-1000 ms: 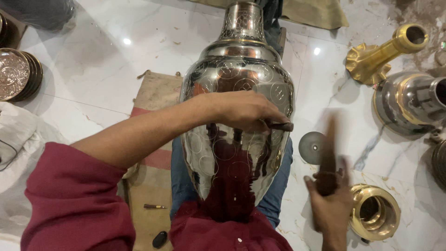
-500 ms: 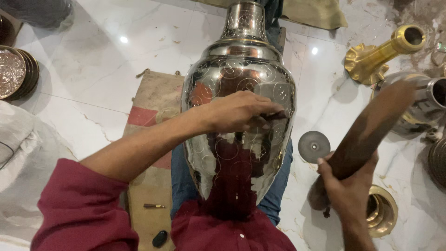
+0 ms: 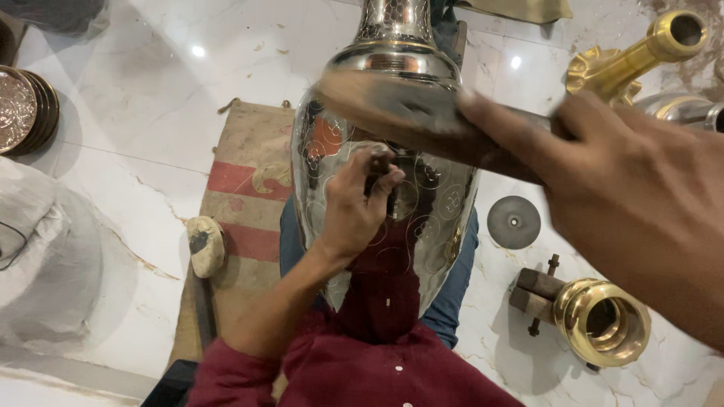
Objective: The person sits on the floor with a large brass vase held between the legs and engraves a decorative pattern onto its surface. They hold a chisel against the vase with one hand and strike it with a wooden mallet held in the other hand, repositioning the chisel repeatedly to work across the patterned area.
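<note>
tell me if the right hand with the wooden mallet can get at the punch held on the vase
Probably yes: the right hand swings the mallet just above the punch, which the left hand holds against the vase, with nothing between them.

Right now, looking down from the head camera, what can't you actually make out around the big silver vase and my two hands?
- Tool tip in the left hand: the fingers cover it against the silver vase.
- Wooden mallet in the right hand: motion blur hides its shape.
- Vase mouth: cut off by the top edge.
- Vase base: hidden behind the red shirt.
- Stacked plates: cut off by the left edge.
</note>
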Demonstrator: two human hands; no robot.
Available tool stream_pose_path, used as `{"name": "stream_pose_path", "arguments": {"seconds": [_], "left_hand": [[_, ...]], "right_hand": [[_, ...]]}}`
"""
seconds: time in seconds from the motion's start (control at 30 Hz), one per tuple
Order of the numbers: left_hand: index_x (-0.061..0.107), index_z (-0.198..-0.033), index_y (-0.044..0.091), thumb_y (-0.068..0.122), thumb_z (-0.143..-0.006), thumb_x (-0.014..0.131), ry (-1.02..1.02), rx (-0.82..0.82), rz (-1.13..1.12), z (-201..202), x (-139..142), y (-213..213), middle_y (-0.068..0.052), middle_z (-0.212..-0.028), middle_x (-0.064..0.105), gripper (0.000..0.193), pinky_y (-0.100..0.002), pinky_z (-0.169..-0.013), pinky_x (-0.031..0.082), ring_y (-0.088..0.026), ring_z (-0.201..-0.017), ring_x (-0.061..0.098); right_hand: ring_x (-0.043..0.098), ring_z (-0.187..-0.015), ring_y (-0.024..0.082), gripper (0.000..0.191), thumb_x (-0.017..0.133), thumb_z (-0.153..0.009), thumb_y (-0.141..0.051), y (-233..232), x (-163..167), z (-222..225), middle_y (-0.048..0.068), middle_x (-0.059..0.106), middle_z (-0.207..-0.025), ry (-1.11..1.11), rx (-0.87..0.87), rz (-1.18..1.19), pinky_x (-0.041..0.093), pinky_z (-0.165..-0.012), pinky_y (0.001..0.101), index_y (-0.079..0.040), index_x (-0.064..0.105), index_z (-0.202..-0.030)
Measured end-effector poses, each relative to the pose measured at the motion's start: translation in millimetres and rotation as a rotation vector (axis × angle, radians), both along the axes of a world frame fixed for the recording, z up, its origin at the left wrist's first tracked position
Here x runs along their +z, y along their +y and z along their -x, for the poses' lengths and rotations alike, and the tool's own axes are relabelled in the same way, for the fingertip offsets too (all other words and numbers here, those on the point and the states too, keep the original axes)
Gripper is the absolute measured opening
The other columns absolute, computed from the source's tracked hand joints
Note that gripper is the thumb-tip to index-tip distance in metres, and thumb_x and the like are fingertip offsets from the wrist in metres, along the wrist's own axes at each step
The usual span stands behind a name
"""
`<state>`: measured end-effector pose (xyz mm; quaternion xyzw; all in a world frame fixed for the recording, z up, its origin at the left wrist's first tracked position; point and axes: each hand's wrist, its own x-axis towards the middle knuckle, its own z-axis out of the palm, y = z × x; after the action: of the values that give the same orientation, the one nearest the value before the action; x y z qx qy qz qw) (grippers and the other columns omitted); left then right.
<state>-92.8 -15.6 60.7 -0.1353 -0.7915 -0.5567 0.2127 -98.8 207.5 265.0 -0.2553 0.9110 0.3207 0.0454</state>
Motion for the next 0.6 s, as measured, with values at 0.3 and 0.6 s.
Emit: {"name": "stream_pose_path", "arguments": {"seconds": [0.3,0.6], "left_hand": [[0.056,-0.115,0.004,0.005,-0.104,0.070,-0.066,0.135,-0.141,-20,-7,15,-0.007,-0.099,0.070,0.018,-0.032,-0.075,0.061,-0.017,-0.088,0.073],[0.047,-0.126,0.005,0.009,-0.108,0.067,0.029,0.207,-0.288,-17,-12,31,-0.008,-0.105,0.065,0.027,-0.030,-0.080,0.063,-0.017,-0.093,0.072]], "right_hand": [[0.071,-0.075,0.021,0.082,0.057,-0.095,-0.045,-33,24,1,0.004,0.070,-0.094,-0.051,0.167,-0.147,0.062,-0.064,0.0323,-0.044,0.018,-0.167],[0.073,-0.073,0.022,0.079,0.055,-0.102,-0.027,-12,-7,4,0.009,0.069,-0.102,-0.086,-0.023,-0.087,0.064,-0.059,0.0329,-0.043,0.015,-0.167]]}}
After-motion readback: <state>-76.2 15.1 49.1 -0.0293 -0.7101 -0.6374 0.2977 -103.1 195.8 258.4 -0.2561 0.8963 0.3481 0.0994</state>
